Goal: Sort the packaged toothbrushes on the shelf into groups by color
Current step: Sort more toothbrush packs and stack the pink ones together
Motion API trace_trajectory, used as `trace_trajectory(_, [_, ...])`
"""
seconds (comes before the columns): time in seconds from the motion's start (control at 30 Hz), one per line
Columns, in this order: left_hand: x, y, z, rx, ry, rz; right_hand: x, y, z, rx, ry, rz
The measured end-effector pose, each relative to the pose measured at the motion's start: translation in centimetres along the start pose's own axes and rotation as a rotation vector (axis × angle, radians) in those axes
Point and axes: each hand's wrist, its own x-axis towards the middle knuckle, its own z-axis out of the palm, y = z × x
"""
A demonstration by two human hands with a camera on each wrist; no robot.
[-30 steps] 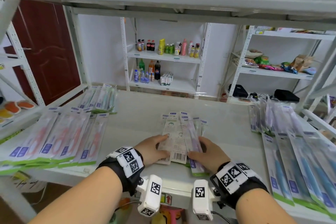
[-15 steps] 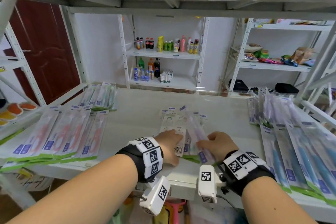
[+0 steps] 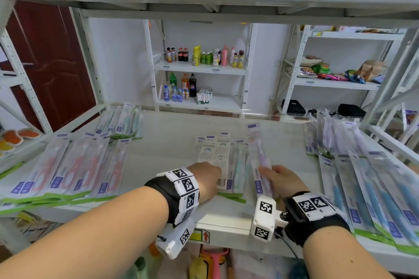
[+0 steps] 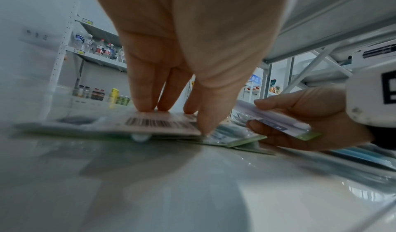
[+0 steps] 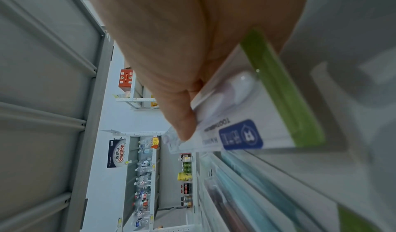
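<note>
The purple pack (image 3: 260, 163) is lifted off the shelf (image 3: 172, 149) at its near end, pinched by the right hand (image 3: 284, 180) between thumb on top and curled fingers beneath; in the right wrist view the thumb (image 5: 182, 117) presses on the clear blister beside the blue label and green strip. It sits just right of the middle pile (image 3: 223, 161), tilted, its far end pointing away from the person.

The left hand (image 3: 207, 180) rests on the middle pile with fingers straight, the fingertips (image 4: 145, 103) pressing down on a pack turned back-side up, its barcode showing; the thumb touches the pack's near edge. Under and beside that pack lie green-toothbrush packs.

On the shelf's left side lies a row of pink packs (image 3: 74, 170), side by side and overlapping, and behind them a smaller green group (image 3: 123, 121). On the right side lie blue packs (image 3: 371, 188) in a fanned row, with a purple group (image 3: 328, 136) behind them, some leaning up.

Beyond the shelf stand white racks with bottles (image 3: 204, 56) and snack bags (image 3: 340, 70); a dark red door (image 3: 49, 63) is at the left.
</note>
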Motion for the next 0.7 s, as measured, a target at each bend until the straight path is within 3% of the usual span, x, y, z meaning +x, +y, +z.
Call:
trace_trajectory(0.17, [-0.4, 0.0, -0.4, -0.02, 0.048, 0.013, -0.1, 0.1, 0.1, 0.059, 0.004, 0.021])
trace_trajectory(0.3, [-0.2, 0.7, -0.7, 0.022, -0.093, -0.039, -0.2, 0.0, 0.2, 0.06, 0.013, 0.019])
trace_trajectory(0.47, [0.7, 1.2, -1.5, 0.126, -0.155, -0.151, -0.1, 0.0, 0.2, 0.054, -0.001, 0.017])
trace_trajectory(0.57, [0.6, -0.1, -2.6, 0.037, -0.068, -0.192, 0.0, 0.1, 0.1, 0.044, -0.006, 0.013])
trace_trajectory(0.7, [-0.8, -4.5, -4.4, -0.194, 0.123, -0.364, 0.3, 0.2, 0.0, 0.068, -0.024, 0.041])
